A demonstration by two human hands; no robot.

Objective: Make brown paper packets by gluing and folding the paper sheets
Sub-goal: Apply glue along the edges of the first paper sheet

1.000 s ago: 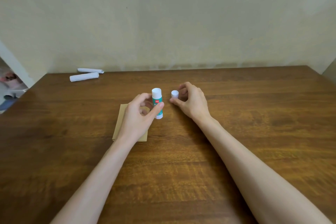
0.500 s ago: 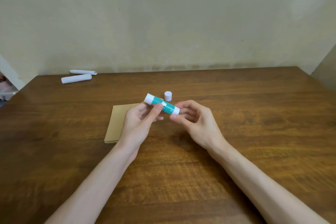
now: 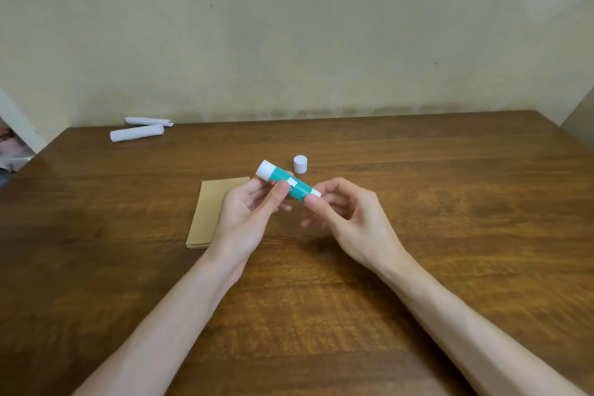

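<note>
A teal and white glue stick point(image 3: 287, 182) lies nearly level above the table, uncapped. My left hand point(image 3: 249, 219) grips its middle between thumb and fingers. My right hand point(image 3: 347, 219) pinches its white base end with thumb and fingertips. The white cap point(image 3: 300, 164) stands on the wooden table point(image 3: 450, 203) just behind the stick. A small stack of brown paper sheets point(image 3: 213, 209) lies flat under and left of my left hand, partly hidden by it.
Two white rolled or folded paper pieces point(image 3: 138, 132) lie at the table's far left corner near the wall. The table's left and right edges slant inward at the back. Clutter shows beyond the left edge.
A second ago my right hand held the cap beside the upright stick. The cap now stands on the table, the stick is tilted level, and my right hand holds its base.
</note>
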